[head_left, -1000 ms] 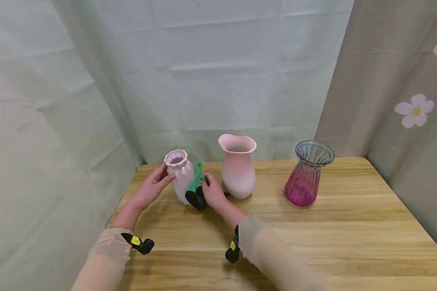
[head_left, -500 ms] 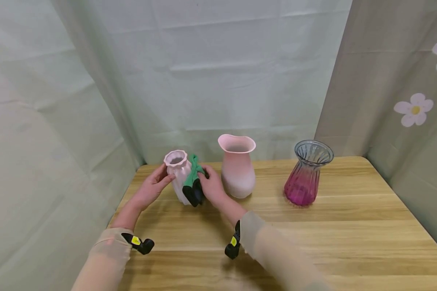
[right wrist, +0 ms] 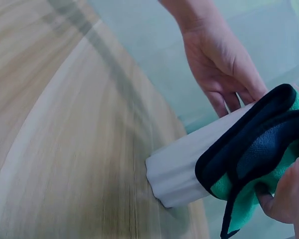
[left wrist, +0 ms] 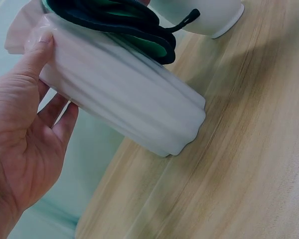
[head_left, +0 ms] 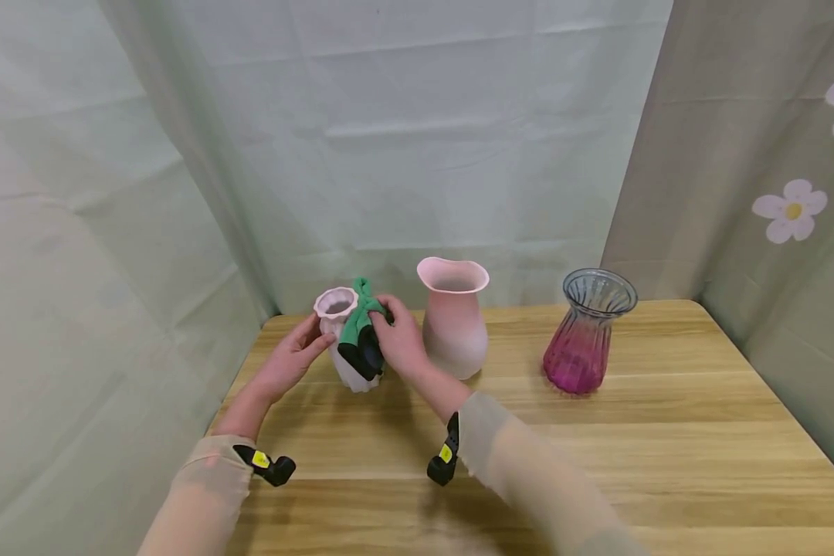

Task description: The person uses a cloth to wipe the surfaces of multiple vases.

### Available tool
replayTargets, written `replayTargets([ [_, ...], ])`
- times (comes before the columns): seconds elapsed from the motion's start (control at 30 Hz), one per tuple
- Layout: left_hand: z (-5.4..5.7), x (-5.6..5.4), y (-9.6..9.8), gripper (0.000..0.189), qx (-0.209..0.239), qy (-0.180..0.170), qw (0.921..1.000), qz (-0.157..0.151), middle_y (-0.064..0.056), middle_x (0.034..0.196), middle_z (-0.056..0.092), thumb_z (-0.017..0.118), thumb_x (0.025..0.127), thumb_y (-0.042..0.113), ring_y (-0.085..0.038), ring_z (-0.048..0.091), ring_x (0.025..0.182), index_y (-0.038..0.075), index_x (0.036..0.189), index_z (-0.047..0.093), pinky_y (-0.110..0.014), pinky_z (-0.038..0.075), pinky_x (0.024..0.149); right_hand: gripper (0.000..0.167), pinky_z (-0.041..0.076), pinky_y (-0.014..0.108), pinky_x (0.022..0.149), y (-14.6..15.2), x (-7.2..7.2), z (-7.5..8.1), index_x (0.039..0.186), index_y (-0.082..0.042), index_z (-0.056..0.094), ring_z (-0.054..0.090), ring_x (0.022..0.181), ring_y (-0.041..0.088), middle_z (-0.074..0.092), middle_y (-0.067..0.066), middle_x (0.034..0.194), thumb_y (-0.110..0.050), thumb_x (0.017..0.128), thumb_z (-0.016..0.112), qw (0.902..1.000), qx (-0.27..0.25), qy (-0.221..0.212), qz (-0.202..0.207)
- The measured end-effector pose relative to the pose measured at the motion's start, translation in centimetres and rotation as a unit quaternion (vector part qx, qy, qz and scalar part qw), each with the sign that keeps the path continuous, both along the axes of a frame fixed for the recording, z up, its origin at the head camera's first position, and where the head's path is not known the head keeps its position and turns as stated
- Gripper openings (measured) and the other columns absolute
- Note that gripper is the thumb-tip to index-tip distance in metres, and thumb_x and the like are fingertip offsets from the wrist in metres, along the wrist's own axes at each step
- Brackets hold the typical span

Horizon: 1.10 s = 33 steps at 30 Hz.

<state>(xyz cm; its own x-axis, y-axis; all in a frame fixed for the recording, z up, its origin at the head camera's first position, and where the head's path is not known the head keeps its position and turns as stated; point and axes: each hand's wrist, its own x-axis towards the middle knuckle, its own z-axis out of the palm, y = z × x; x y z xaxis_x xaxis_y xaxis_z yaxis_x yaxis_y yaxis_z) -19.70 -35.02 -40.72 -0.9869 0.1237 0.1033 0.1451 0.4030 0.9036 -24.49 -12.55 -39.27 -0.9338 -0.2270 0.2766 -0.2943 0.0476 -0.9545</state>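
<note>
A small pale pink vase with a scalloped rim and a ribbed body stands at the table's left rear. My left hand grips it just below the neck, thumb in front and fingers around the far side. A folded green cloth with dark edging is bunched in my right hand. It lies against the vase's right side near the rim, covering part of the upper body. In the right wrist view the cloth's dark folds hide most of the vase's top.
Right of my right hand stands a taller pink-and-white vase with a flared mouth. A ribbed glass vase, grey above and magenta below, stands farther right on the wooden table. Pale curtains hang behind and at both sides.
My right hand has moved the cloth up the vase's right side and slightly left, from the lower body to near the rim. The left hand and the vases stay about where they were.
</note>
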Motion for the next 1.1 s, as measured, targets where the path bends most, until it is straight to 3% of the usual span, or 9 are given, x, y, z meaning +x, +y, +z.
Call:
replayTargets([
  [0.23,0.4,0.1,0.0,0.066,0.0,0.005,1.0,-0.001,-0.01,0.163,0.033,0.055,0.108,0.029,-0.028,0.031,0.148,0.026,0.165,0.022,-0.051,0.031,0.117,0.027,0.05,0.036,0.1,0.2,-0.3,0.0,0.125,-0.009,0.067,0.062,0.115,0.02,0.069,0.006,0.12,-0.019,0.1,0.066,0.9996,0.008,0.008,0.027],
  [0.43,0.3,0.1,0.0,0.066,0.0,0.006,1.0,-0.003,-0.009,0.163,0.033,0.056,0.108,0.029,-0.027,0.03,0.149,0.026,0.164,0.023,-0.051,0.031,0.117,0.022,0.051,0.035,0.097,0.1,-0.4,-0.6,0.121,-0.006,0.067,0.062,0.11,0.021,0.069,0.007,0.116,-0.013,0.101,0.065,0.9998,-0.002,0.003,0.021],
  [0.53,0.2,0.1,-0.1,0.066,0.002,0.005,1.0,-0.001,-0.008,0.163,0.032,0.056,0.107,0.029,-0.026,0.03,0.149,0.027,0.164,0.023,-0.051,0.031,0.117,0.021,0.051,0.036,0.096,0.0,-0.2,-1.5,0.12,-0.005,0.067,0.061,0.11,0.021,0.068,0.007,0.116,-0.012,0.101,0.064,0.9998,-0.005,-0.014,0.013],
  [0.83,0.0,0.2,-0.1,0.068,0.0,0.001,1.0,0.005,-0.009,0.164,0.031,0.057,0.107,0.033,-0.028,0.029,0.149,0.026,0.165,0.023,-0.052,0.03,0.117,0.016,0.05,0.037,0.097,0.1,0.3,-6.5,0.116,-0.007,0.067,0.058,0.11,0.02,0.067,0.005,0.114,-0.011,0.101,0.063,0.9954,0.035,-0.09,-0.004],
  [1.1,0.1,0.3,0.1,0.069,0.0,-0.003,1.0,0.009,-0.008,0.165,0.03,0.058,0.106,0.037,-0.028,0.029,0.15,0.026,0.164,0.023,-0.053,0.031,0.118,0.018,0.047,0.039,0.103,0.3,0.3,-7.0,0.122,-0.01,0.062,0.057,0.119,0.02,0.065,0.006,0.125,-0.013,0.105,0.057,0.9949,0.041,-0.088,0.024],
])
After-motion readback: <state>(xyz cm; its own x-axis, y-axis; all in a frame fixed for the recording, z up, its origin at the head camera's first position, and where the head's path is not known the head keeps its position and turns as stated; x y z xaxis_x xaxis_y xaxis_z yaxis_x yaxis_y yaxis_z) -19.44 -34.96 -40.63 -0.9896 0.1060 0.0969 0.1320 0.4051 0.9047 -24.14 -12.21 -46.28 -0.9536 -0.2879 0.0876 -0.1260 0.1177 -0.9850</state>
